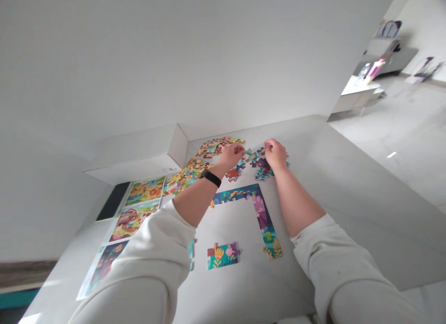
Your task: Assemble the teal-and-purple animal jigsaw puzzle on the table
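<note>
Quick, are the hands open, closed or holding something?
Left hand: curled, beside flat red and yellow jigsaw pieces; grip cannot be told.
Right hand: curled, over flat blue and teal jigsaw pieces; grip cannot be told.

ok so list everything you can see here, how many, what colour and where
table: one, pale grey, centre
wall: one, whitish, beyond the table
box: one, white, against the wall
printed pictures: three, multicoloured, table's left side
dark flat object: one, blackish, beside the printed pictures
loose puzzle pieces: too many to count, multicoloured, heaped on the table's far side
puzzle border: one, multicoloured, mid-table
joined puzzle section: one, mostly teal, nearer the person
teal puzzle part: one, teal, left of that section, partly hidden
floor: one, pale, right
blurred furniture: several, pale, upper right
wristband: one, black, left wrist
sleeves: two, white, both arms
left hand: one, bare, over the heaps, grip unclear
right hand: one, bare, over the heaps' right side, grip unclear
</note>
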Tool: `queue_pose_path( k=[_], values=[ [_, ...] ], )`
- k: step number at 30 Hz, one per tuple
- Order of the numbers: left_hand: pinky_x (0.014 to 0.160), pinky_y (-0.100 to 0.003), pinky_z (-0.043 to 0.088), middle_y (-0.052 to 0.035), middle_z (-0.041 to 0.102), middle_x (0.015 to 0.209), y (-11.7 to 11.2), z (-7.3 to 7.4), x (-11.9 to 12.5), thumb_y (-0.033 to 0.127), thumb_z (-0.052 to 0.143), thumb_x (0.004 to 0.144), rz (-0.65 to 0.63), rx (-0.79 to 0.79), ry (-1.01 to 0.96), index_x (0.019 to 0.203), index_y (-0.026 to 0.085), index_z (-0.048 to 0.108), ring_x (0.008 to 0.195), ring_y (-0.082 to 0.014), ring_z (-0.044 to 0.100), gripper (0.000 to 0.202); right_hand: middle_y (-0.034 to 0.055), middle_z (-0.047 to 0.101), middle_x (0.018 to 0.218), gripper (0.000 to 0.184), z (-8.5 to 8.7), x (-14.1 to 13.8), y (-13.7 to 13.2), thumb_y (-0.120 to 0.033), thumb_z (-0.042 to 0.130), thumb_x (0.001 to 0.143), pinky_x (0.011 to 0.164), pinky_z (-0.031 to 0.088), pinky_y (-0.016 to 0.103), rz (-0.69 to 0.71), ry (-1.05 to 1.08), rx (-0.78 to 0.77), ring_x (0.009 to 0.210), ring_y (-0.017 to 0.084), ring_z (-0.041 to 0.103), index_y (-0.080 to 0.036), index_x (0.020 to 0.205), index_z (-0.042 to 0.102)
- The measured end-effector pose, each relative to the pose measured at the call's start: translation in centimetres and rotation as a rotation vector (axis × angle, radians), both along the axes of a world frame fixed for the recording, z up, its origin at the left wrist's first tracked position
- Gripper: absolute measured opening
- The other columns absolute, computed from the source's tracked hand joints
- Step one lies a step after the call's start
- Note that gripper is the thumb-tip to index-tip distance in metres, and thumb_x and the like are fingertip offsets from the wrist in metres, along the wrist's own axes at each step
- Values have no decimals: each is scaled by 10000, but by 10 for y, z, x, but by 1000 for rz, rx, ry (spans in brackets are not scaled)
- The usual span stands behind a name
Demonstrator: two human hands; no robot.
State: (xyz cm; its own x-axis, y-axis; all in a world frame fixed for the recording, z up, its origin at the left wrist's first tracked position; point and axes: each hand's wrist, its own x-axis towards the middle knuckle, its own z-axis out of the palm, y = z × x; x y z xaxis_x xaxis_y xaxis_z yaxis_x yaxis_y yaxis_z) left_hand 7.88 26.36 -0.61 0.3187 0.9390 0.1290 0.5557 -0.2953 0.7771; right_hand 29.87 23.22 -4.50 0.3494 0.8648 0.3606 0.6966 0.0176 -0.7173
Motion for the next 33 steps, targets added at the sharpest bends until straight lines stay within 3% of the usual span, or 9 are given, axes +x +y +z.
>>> queue_pose_path(
  k=[4, 8, 12, 15, 19, 22, 27, 30, 33],
  values=[
    [678, -268, 488, 5, 687, 744, -32, 16, -29, 319, 761, 882, -23, -19, -145, 953, 185, 680, 685, -145, 638, 172, 117, 811, 1042, 321, 1, -2, -3, -123, 476, 947, 1072, 561, 480, -9, 89, 264, 1032, 292, 749, -210, 1097, 747],
    [655, -256, 520, 4, 698, 732, -82, 33, -61, 344, 802, 871, 10, -39, -246, 963, 184, 696, 646, -135, 651, 213, 132, 754, 1114, 277, 41, -9, -22, -219, 474, 1019, 1089, 565, 550, 81, 40, 563, 1151, 320, 713, -221, 1116, 733],
    [673, -270, 568, -33, 752, 774, -139, 43, -92, 416, 858, 843, 23, -67, -316, 976, 168, 734, 679, -151, 698, 308, 125, 710, 1237, 335, 101, -38, -78, -339, 434, 1114, 1068, 592, 527, 312, 51, 683, 1242, 303, 690, -252, 1324, 679],
    [702, -284, 591, -45, 771, 795, -180, 43, -110, 493, 887, 817, 44, -69, -367, 1004, 160, 764, 714, -164, 722, 401, 96, 737, 1195, 290, 121, -64, -139, -369, 489, 1118, 979, 630, 439, 539, 2, 604, 1144, 261, 720, -268, 1301, 689],
    [696, -287, 585, -54, 773, 779, -226, 37, -123, 528, 881, 819, 59, -71, -352, 1000, 154, 800, 706, -167, 716, 424, 79, 763, 1166, 186, 101, -82, -208, -342, 609, 1063, 887, 638, 385, 806, -96, 408, 1079, 245, 728, -267, 1200, 710],
    [709, -296, 591, -67, 794, 815, -247, 28, -123, 528, 859, 842, 59, -73, -352, 1027, 151, 817, 728, -177, 726, 422, 79, 773, 1163, 151, 71, -84, -235, -326, 625, 1049, 886, 636, 389, 838, -71, 333, 1070, 246, 739, -269, 1169, 697],
    [750, -319, 627, -58, 796, 843, -255, 0, -118, 526, 852, 842, 91, -152, -453, 1049, 145, 817, 730, -166, 723, 435, 74, 780, 1088, 124, 30, -88, -246, -342, 592, 1058, 870, 645, 416, 744, -12, 312, 1046, 257, 743, -285, 1107, 691],
    [766, -325, 647, -52, 789, 834, -254, -13, -120, 509, 856, 839, 90, -210, -481, 1063, 142, 821, 728, -159, 723, 431, 83, 778, 1150, 135, 21, -90, -245, -316, 665, 1019, 893, 649, 444, 798, -64, 301, 1109, 278, 736, -292, 1150, 691],
    [763, -323, 656, -59, 803, 876, -256, -16, -122, 484, 847, 855, 73, -215, -469, 1081, 149, 825, 750, -167, 742, 405, 101, 759, 1260, 275, 19, -91, -244, -305, 778, 948, 981, 640, 503, 893, -112, 304, 1208, 307, 717, -294, 1205, 680]
  ],
)
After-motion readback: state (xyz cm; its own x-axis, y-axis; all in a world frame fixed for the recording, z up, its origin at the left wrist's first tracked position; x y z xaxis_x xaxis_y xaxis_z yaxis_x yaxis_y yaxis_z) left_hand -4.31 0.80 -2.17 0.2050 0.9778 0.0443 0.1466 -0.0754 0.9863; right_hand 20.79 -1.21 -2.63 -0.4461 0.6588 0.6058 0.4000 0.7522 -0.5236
